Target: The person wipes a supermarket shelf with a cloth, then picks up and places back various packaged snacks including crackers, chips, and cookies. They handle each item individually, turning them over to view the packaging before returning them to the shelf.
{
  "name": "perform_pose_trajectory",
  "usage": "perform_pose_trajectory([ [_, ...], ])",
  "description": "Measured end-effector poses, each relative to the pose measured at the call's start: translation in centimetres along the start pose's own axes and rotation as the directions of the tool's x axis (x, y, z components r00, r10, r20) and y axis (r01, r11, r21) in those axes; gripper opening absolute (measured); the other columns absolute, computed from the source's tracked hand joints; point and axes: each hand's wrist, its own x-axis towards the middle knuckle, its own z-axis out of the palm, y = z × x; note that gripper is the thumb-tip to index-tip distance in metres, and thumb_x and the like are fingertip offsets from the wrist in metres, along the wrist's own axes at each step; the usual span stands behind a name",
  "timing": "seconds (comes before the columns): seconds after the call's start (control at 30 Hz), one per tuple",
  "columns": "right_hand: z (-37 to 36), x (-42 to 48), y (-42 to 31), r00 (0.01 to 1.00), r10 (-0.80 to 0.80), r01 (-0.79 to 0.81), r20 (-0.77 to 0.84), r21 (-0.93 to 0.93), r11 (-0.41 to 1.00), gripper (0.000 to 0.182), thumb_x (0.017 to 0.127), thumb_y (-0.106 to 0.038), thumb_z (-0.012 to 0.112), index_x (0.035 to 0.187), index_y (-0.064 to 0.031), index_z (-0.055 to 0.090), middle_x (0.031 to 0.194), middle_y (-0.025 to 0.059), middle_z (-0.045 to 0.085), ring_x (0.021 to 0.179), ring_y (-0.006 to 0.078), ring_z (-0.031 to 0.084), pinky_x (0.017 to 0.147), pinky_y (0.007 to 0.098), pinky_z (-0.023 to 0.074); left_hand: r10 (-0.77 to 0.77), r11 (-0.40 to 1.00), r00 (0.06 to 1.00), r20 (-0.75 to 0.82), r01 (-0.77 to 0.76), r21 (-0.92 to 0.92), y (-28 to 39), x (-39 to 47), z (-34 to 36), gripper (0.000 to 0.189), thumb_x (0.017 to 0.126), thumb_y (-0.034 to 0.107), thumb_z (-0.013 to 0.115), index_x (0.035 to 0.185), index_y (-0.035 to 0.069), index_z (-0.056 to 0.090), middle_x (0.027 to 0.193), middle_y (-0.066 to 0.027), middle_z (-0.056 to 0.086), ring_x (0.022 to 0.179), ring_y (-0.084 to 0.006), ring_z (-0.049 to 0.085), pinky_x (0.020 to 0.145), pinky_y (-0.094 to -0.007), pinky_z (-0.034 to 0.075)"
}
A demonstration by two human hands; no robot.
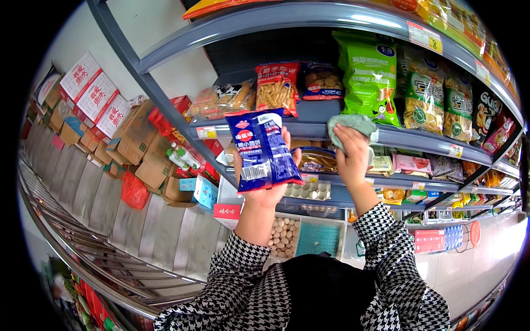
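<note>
My left hand (265,196) holds a blue plastic snack packet (263,151) with its printed back and barcode facing me. In my right hand (352,155) is a folded grey-green cloth (356,128), pressed near the front edge of the shelf (306,126). Behind the cloth stands a tall green snack bag (369,78). A red bag of finger biscuits (276,89) and a blue biscuit packet (322,80) stand further left on that shelf. Clear-wrapped bread or cakes (223,97) lie at its left end.
Lower shelves hold more packets and an egg tray (308,190). Loose eggs (284,236) fill a bin on the floor. Cardboard boxes (132,128) and a red plastic bag (135,189) sit on steps to the left, beside a metal railing (95,298). A dark shelf upright (136,82) rises at left.
</note>
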Motion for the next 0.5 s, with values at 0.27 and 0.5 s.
perform_pose_trajectory([
  [0.27,6.4,2.0,-4.1,0.956,-0.171,0.141,0.239,0.135,0.981,0.048,0.069,0.0,0.064,0.117,-0.0085,0.065,0.123,0.0076,0.064,0.116,0.0278,0.058,0.087,0.0412,0.048,-0.26,0.965,0.925,0.277,0.244,0.093,2.9,-2.4,-1.3,0.087,0.088,0.052,0.066,0.155,0.012,0.026,0.162,-0.0181,0.02,0.138,-0.0305,0.041,0.1,-0.0595,0.04],
  [0.5,7.9,2.0,-5.7,0.932,-0.183,0.154,0.313,0.115,0.981,0.04,0.073,-0.002,0.064,0.112,-0.0092,0.066,0.119,0.0064,0.064,0.12,0.0264,0.056,0.091,0.0429,0.0453,-0.34,0.932,0.865,0.369,0.362,0.012,4.8,-3.3,-1.5,0.075,0.095,0.052,0.054,0.155,0.016,0.026,0.164,-0.0123,0.015,0.139,-0.0309,0.039,0.098,-0.0609,0.038],
])
